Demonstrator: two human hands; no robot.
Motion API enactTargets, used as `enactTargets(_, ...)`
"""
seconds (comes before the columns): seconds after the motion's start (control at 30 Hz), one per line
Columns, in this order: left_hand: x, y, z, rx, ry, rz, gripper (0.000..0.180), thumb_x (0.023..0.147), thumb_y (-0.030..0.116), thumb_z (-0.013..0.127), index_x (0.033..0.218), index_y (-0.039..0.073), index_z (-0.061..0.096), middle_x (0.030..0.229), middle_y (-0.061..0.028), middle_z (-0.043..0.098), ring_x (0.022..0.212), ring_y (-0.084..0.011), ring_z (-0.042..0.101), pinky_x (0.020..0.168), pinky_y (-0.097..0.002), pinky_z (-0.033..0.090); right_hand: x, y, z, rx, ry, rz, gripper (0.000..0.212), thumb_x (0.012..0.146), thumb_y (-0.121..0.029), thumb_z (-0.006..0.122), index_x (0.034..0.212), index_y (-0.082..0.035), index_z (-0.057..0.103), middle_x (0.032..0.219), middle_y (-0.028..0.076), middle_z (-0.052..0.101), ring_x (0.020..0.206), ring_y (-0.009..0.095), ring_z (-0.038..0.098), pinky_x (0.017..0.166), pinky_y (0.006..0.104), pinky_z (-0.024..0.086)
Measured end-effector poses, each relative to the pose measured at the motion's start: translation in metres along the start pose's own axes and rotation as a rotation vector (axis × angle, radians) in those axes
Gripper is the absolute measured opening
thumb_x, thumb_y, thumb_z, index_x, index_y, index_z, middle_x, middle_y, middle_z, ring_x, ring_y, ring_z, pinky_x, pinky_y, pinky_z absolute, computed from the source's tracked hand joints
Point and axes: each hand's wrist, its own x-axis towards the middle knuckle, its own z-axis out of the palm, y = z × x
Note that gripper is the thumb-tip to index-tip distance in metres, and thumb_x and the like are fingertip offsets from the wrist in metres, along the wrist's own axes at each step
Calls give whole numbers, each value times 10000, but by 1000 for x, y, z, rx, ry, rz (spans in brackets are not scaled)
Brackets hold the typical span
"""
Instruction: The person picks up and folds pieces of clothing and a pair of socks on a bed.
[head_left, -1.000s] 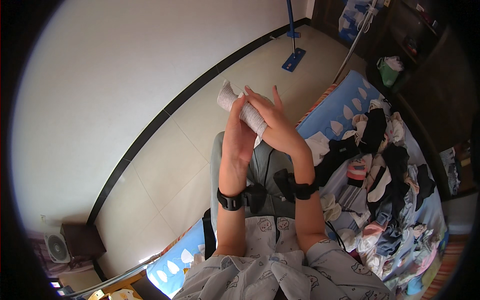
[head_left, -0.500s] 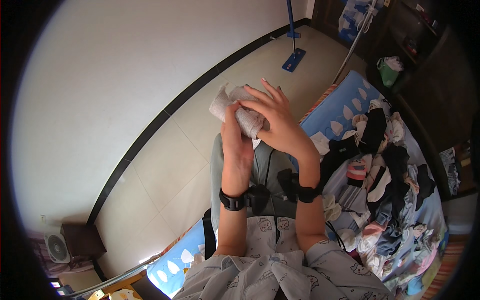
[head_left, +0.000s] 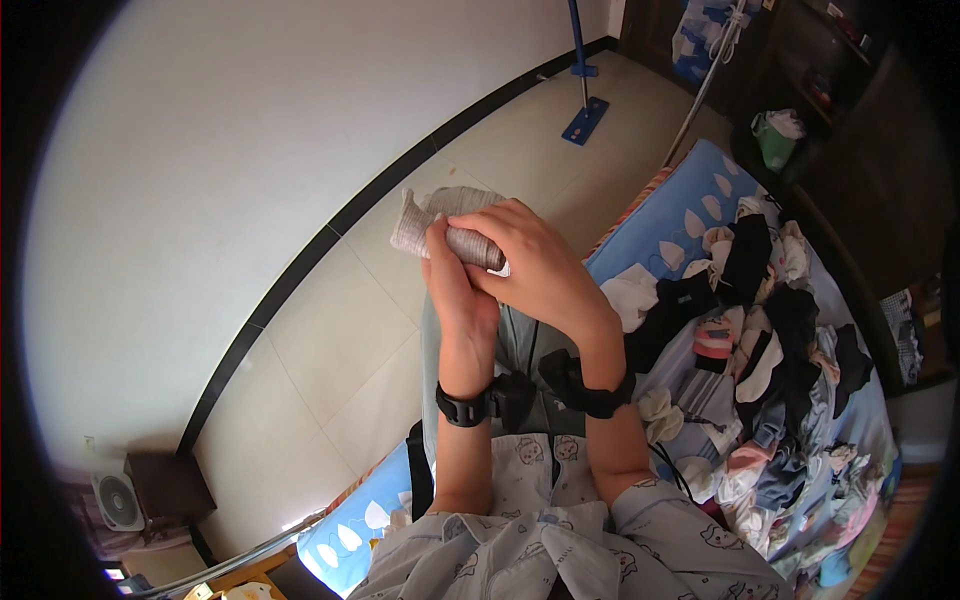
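A pale grey-beige ribbed sock [head_left: 465, 247], bunched and folded over, is held up above my knees between both hands. My left hand [head_left: 458, 290] is closed on it from below, with the thumb along its near side. From the right, my right hand [head_left: 530, 255] wraps its fingers over the sock's top and right end, hiding part of it. One loose end of the sock sticks out past my left fingers, up and to the left. Whether it is one sock or a pair, I cannot tell.
To my right, a heap of mixed socks [head_left: 750, 370] covers a blue leaf-patterned bed cover [head_left: 690, 215]. Beyond the bed stand a blue flat mop [head_left: 586, 120] and a green bin [head_left: 775, 140]. A fan [head_left: 118, 500] is at the lower left. Black straps circle both my wrists.
Both hands have shifted slightly left with the sock. My right hand's fingers, raised and spread before, have come down and curled around the sock, which is now more tightly bunched.
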Motion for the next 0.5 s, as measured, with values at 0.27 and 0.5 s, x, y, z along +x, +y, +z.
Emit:
enactTargets(0.27,-13,7,14,-33,-97,-6,270,874,277,546,1007,44,519,930,-55,580,871,-166,573,748,-325,459,2,7,0,68,8,65,279,796,-30,586,1075,-14,586,973,144,620,799,270,602,700,338,493)
enactTargets(0.5,-10,10,17,-110,-176,-77,228,841,214,562,994,52,512,917,-64,600,877,-198,590,787,-360,475,1,17,-7,241,-57,199,271,819,-17,556,1088,1,582,919,131,650,725,189,606,674,289,484)
